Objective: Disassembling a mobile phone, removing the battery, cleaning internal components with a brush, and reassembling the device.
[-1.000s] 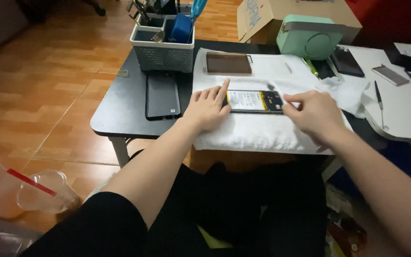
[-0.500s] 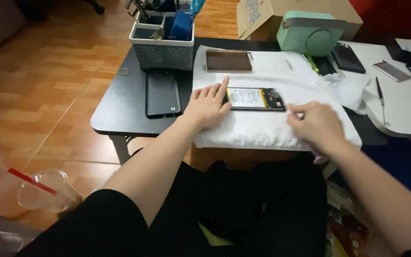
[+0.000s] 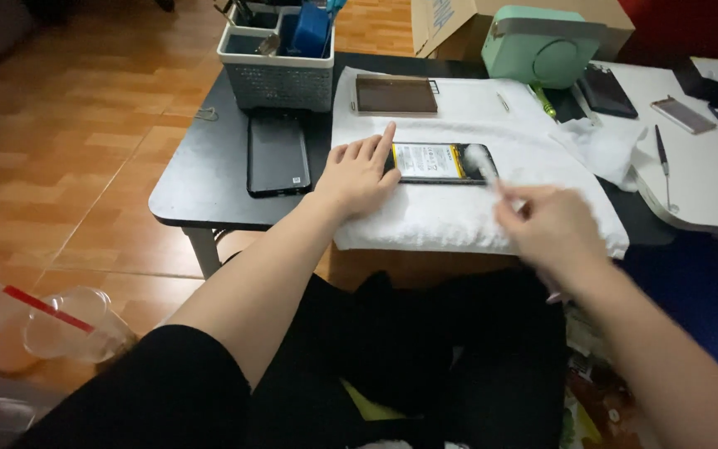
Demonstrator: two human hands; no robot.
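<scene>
An opened phone (image 3: 440,162) with its battery showing lies on a white towel (image 3: 459,220) spread over a black low table (image 3: 209,166). My left hand (image 3: 357,173) rests flat on the towel and presses the phone's left end, index finger stretched out. My right hand (image 3: 546,224) is blurred with motion just in front of the phone's right end and pinches a thin light-coloured tool (image 3: 484,166) whose tip lies over the phone's right end.
A grey basket (image 3: 276,58) of tools, a black phone (image 3: 277,154), a brown flat case (image 3: 395,94), a mint green box (image 3: 542,46), a white side table (image 3: 708,175) with phones and a pen. Plastic cup with red straw (image 3: 64,328) on the floor.
My right hand pulled back from the phone toward me, then lifted again with the thin tool pointing at the phone's right end. My left hand stayed on the phone.
</scene>
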